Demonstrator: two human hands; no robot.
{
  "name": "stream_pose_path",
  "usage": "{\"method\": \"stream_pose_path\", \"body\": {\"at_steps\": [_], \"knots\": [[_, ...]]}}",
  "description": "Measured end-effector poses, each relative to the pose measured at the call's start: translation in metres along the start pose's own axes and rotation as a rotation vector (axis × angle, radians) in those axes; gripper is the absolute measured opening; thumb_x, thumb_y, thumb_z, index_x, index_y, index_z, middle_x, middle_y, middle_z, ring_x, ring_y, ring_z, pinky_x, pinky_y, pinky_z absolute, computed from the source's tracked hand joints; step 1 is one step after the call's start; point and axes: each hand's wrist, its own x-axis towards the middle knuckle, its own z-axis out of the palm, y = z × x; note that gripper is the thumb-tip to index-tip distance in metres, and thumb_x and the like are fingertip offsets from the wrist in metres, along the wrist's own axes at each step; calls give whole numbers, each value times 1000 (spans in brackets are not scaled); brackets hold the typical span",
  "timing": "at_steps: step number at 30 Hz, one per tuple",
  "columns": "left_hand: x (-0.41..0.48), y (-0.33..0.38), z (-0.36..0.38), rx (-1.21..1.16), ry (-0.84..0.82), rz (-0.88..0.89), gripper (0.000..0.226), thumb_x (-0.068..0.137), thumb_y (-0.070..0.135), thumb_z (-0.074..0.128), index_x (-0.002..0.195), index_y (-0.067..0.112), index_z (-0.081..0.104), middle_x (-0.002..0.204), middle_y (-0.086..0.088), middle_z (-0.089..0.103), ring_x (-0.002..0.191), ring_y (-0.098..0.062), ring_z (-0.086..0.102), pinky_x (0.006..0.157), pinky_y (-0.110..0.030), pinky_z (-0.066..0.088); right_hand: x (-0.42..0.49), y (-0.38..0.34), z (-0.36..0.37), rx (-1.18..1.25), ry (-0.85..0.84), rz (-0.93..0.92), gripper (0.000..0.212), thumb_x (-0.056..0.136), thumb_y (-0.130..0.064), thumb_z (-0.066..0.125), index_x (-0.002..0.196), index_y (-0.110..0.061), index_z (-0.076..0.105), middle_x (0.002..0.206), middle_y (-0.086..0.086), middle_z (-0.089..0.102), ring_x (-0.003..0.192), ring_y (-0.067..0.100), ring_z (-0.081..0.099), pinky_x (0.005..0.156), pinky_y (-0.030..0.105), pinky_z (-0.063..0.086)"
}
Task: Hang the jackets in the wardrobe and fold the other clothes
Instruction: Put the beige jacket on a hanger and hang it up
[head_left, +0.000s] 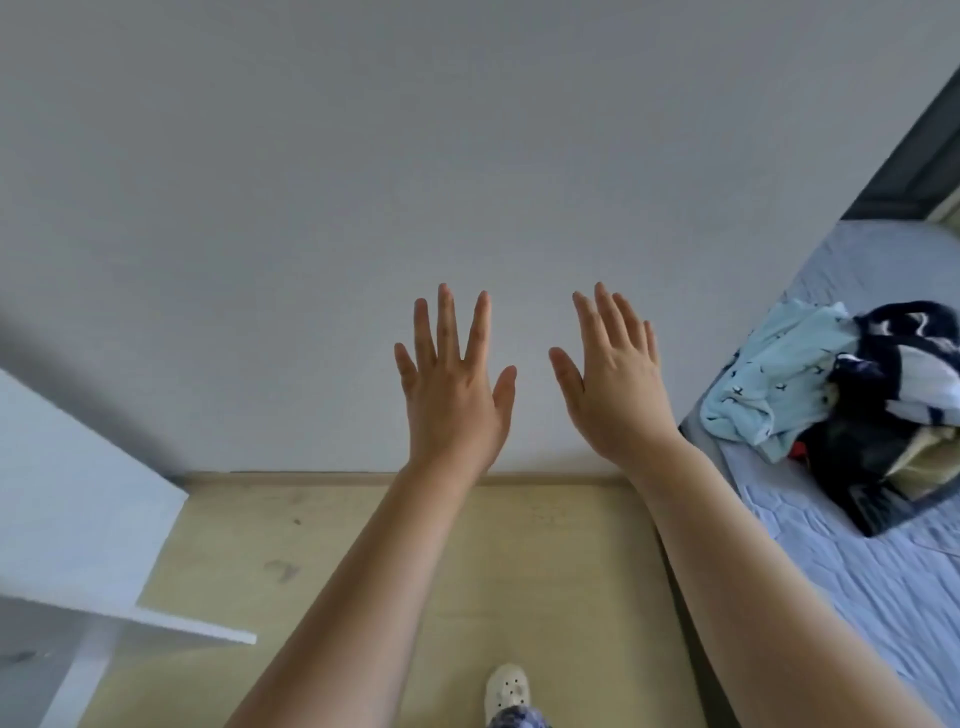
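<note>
Both bare forearms reach forward from 6 o'clock toward 12 o'clock, roughly side by side. The left hand (452, 384) is flat, back to the camera, its 5 fingers spread. The right hand (613, 379) is flat too, fingers closer together, tilted toward 11 o'clock. Neither holds anything.

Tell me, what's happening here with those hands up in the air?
A person stands facing a plain wall, holding the left hand and right hand out, fingers straight, gripping nothing. A pile of clothes lies untouched on the bed to their right. No garment has been picked up yet.
</note>
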Motion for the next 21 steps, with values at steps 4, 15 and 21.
{"method": "stream_pose_path", "body": {"at_steps": [4,15,21], "knots": [[70,57,46,-7,-61,55,73,96,53,25,145,32,-24,158,-5,-21,145,-27,-18,115,-49,-3,55,75,-11,-76,-11,53,67,97,-52,16,153,-16,8,161,7,4,148,23,-2,118,40,-1],[170,176,154,18,-129,182,74,97,49,29,145,33,-25,158,-5,-19,145,-28,-17,114,-48,-5,129,257,-13,-66,-51,108,64,98,-47,24,153,-16,11,161,7,3,148,23,-3,117,38,-3],[193,228,232,66,-131,48,79,97,47,38,147,31,-20,155,-3,-23,145,-27,-15,114,-48,-2,174,341,23,-21,-179,-59,63,100,-43,28,153,-16,6,161,4,-6,147,18,-12,117,35,-8]]}}
